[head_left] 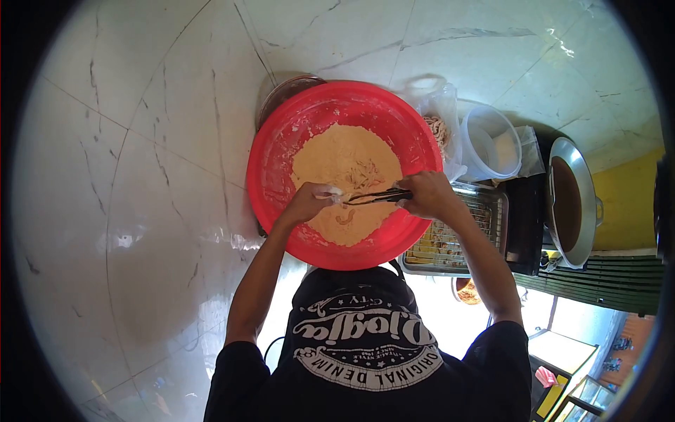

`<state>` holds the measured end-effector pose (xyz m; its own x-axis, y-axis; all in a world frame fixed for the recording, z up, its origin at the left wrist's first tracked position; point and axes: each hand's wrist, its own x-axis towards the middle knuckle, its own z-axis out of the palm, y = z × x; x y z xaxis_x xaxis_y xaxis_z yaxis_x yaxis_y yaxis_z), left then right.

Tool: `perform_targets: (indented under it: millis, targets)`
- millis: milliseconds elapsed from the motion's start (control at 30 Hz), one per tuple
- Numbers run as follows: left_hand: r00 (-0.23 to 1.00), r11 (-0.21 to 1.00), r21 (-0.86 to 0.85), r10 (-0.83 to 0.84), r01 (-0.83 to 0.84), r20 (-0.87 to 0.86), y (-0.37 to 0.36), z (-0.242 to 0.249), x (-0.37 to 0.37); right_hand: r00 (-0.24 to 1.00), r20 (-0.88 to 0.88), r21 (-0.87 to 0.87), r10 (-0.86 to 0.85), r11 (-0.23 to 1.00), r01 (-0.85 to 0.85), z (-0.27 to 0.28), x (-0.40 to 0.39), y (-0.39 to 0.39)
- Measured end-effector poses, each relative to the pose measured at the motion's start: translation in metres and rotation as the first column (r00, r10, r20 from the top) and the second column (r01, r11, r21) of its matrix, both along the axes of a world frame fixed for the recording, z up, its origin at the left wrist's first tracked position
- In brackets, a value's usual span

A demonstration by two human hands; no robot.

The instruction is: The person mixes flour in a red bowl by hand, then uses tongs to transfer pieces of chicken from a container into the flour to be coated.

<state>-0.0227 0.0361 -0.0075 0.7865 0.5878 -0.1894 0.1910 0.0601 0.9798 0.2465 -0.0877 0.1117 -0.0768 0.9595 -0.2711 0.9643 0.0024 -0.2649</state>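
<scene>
A wide red basin (271, 169) holds a heap of pale yellow flour (330, 158). Thin strips (362, 174) lie partly coated on the flour, and a curled piece (344, 216) sits nearer to me. Over the flour, my right hand (430, 195) is closed around the end of slim black tongs (376, 197). Their tips point left, to my left hand (311, 202). My left fingers are pinched together, with flour on the fingertips. Whatever is between them is too small to make out.
Right of the basin stand a plastic bag of pale strands (437, 130) and a clear tub (470, 165). Nearer are a wire rack on a metal tray (457, 264) and a large pan of brown liquid (566, 204). Marbled tile (162, 176) spreads left.
</scene>
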Motion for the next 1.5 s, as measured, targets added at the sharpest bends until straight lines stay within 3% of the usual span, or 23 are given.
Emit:
perform_targets:
  millis: [133,233,300,433,667,900,1000,1067,1267,1400,1500]
  targets:
    - [0.985,0.98,0.2,0.039,-0.005,-0.169,0.001,-0.008,-0.005,0.998,0.063,0.148,0.006,0.989,-0.015,0.05,0.028,-0.007]
    - [0.966,0.959,0.282,0.074,-0.001,-0.248,0.003,-0.022,-0.009,0.98,0.125,0.053,-0.153,0.988,0.148,0.125,0.056,-0.006]
    - [0.962,0.953,0.303,0.088,-0.005,-0.259,0.003,-0.027,-0.009,0.925,0.251,0.095,-0.286,0.958,0.271,0.168,0.072,-0.01]
    - [0.942,0.952,0.307,0.097,0.007,-0.32,0.001,-0.027,-0.008,0.763,0.459,0.216,-0.455,0.89,0.401,0.192,0.128,-0.012]
    - [0.927,0.962,0.272,0.075,0.03,-0.368,0.0,-0.02,-0.005,0.628,0.705,-0.034,-0.33,0.868,0.495,0.107,0.18,0.009]
    - [0.885,0.919,0.38,0.088,0.105,-0.457,0.005,-0.032,0.013,0.634,0.707,-0.045,-0.313,0.875,0.482,0.035,0.198,0.01]
    - [0.849,0.876,0.444,0.081,0.19,-0.522,0.003,-0.032,0.035,0.66,0.681,-0.044,-0.317,0.882,0.469,0.029,0.204,0.009]
    - [0.843,0.762,0.587,0.105,0.272,-0.527,-0.002,-0.022,0.049,0.671,0.668,-0.033,-0.323,0.888,0.46,0.034,0.202,0.01]
    - [0.758,0.632,0.656,0.16,0.413,-0.632,-0.01,-0.03,0.078,0.64,0.688,-0.046,-0.342,0.86,0.509,0.059,0.194,0.008]
    - [0.724,0.572,0.701,0.249,0.427,-0.644,-0.016,-0.051,0.085,0.652,0.67,-0.036,-0.355,0.862,0.506,0.028,0.201,0.003]
    - [0.782,0.473,0.805,0.319,0.358,-0.535,-0.013,-0.057,0.082,0.665,0.647,-0.02,-0.373,0.863,0.504,0.024,0.202,0.0]
